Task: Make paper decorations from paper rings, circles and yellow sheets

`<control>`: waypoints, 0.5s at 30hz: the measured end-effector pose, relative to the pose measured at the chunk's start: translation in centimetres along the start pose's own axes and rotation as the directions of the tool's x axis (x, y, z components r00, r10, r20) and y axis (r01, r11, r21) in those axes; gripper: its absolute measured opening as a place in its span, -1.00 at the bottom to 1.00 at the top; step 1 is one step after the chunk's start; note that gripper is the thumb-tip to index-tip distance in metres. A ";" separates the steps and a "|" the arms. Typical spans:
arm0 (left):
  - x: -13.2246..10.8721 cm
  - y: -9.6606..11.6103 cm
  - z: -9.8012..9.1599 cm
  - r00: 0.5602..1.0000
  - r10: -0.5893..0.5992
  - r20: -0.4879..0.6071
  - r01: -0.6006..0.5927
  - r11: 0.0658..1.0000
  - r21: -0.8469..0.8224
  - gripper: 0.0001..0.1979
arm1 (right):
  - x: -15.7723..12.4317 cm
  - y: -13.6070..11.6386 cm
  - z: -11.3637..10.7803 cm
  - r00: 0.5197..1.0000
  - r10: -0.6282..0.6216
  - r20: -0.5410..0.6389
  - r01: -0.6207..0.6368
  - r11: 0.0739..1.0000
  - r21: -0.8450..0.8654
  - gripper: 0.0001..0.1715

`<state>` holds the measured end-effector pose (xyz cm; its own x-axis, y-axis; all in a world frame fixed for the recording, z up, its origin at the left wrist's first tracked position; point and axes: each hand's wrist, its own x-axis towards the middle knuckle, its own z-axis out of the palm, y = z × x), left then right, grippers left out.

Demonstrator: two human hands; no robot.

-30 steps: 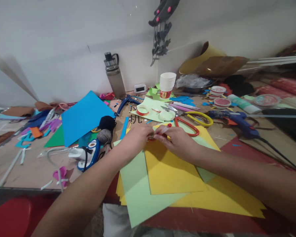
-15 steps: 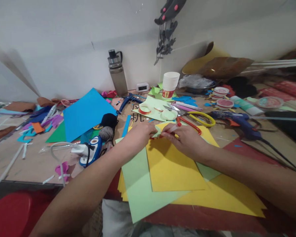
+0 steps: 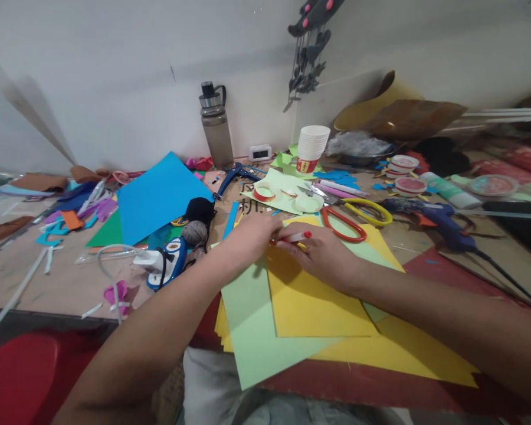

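My right hand (image 3: 325, 251) is closed around a white pen with a red end (image 3: 301, 237), its barrel slanting up to the right between thumb and fingers. My left hand (image 3: 259, 235) meets it fingertip to fingertip, fingers curled down; what they hold is hidden, though a bit of red shows between the hands. Beneath both lies a yellow sheet of paper (image 3: 316, 307), over a pale green sheet (image 3: 254, 348) and more yellow sheets. Just beyond my right hand are scissors with one red and one yellow handle loop (image 3: 369, 212). Cut pale green paper (image 3: 277, 188) carries a red-edged ring (image 3: 264, 194).
Paper cups (image 3: 313, 144) are stacked at the back, with a water bottle (image 3: 216, 127) further left. A blue glue gun (image 3: 438, 218) lies right, its cord trailing. On the left are a blue sheet (image 3: 159, 200), a power strip (image 3: 170, 265) and paper scraps. A red stool (image 3: 22, 378) stands below.
The pen has tilted lower in my right hand. The pale green paper piece seen between my fingers before is now hidden. The whole view has shifted slightly.
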<state>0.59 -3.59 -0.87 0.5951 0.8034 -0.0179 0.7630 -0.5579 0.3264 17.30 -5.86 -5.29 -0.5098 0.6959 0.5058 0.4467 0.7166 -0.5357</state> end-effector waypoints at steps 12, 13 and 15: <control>0.3 -0.7 0.8 0.997 0.076 -0.017 -0.073 0.991 0.109 -0.81 | -0.8 0.4 -0.2 0.998 -0.055 0.029 0.058 0.988 -0.143 -0.83; 0.3 -0.8 0.8 0.997 0.078 -0.022 -0.075 0.992 0.099 -0.80 | -0.9 0.4 -0.3 0.998 -0.053 0.028 0.057 0.987 -0.153 -0.83; 0.3 -0.8 0.8 0.997 0.075 -0.026 -0.073 0.994 0.079 -0.78 | -1.2 0.5 -0.7 0.998 -0.050 0.031 0.054 0.986 -0.159 -0.83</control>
<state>0.35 -3.11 -1.92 0.6442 0.7642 0.0309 0.7351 -0.6298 0.2508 18.61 -6.26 -5.70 -0.5536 0.6577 0.5109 0.5299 0.7514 -0.3932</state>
